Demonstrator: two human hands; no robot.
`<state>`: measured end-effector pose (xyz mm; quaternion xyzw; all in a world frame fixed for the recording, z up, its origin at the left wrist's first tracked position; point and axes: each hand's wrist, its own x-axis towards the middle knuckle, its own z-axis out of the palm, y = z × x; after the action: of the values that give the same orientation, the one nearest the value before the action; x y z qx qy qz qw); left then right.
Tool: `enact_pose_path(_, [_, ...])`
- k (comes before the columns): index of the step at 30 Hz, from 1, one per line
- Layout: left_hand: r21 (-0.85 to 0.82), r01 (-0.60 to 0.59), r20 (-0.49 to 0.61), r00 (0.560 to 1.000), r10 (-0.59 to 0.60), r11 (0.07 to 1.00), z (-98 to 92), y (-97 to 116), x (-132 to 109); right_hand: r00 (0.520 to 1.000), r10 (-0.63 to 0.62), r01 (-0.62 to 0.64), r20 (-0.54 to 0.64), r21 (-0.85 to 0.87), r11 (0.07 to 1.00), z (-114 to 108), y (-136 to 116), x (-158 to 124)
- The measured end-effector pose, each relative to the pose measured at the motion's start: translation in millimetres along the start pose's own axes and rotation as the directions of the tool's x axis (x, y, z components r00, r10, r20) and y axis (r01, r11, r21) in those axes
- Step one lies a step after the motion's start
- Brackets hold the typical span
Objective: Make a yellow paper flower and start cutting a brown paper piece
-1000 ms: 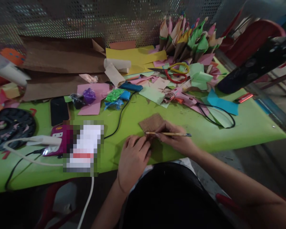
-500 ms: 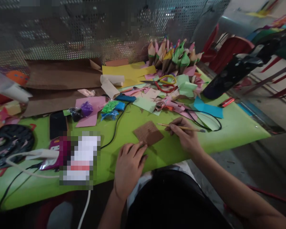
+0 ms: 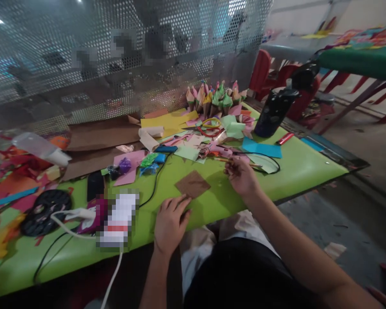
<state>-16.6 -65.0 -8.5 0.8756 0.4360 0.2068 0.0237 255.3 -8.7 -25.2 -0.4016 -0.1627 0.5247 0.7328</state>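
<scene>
A square of brown textured paper or card (image 3: 193,184) lies turned cornerwise on the green tabletop. My left hand (image 3: 172,219) rests flat with its fingers stretched out, the fingertips at the square's near corner. To the right of the square, my right hand (image 3: 242,176) is closed, with fingers curled in; whatever they hold, if anything, is hidden. A thin brush-like stick (image 3: 255,165) runs behind that hand's knuckles, its middle covered; whether the fingers touch it, I cannot tell. Beyond it lies a pink glue gun (image 3: 220,150) with a black cord.
Scissors (image 3: 209,126) lie among paper scraps at the back, before several paper cones (image 3: 214,101). A dark bottle (image 3: 275,111) stands at the right. On the left are a blurred-out phone-like slab (image 3: 120,219), a black round tray (image 3: 46,212) and cables. A perforated metal panel (image 3: 83,86) rises behind.
The view has shifted. My right hand has moved away from the brown square, its fingers more curled. The stick, earlier in its fingers, now appears behind the hand. My left hand stays at the square.
</scene>
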Motion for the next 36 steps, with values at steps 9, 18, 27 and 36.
enact_pose_path(9, [0.044,0.009,0.006,1.0,-0.009,0.999,1.0,3,1,0.997,-0.069,0.069,0.046,0.001,0.998,-4,6,5])
enact_pose_path(18, [0.063,0.022,-0.014,1.0,-0.021,0.998,2.2,8,1,0.985,-0.126,0.134,0.119,-0.063,0.989,3,6,3])
enact_pose_path(27, [0.064,0.029,-0.029,0.999,-0.027,0.998,2.4,8,1,0.974,-0.153,0.172,0.164,-0.104,0.98,4,6,0])
enact_pose_path(36, [0.083,0.024,-0.006,1.0,-0.024,0.996,2.9,7,-1,0.984,-0.116,0.129,0.132,-0.095,0.987,-2,6,-1])
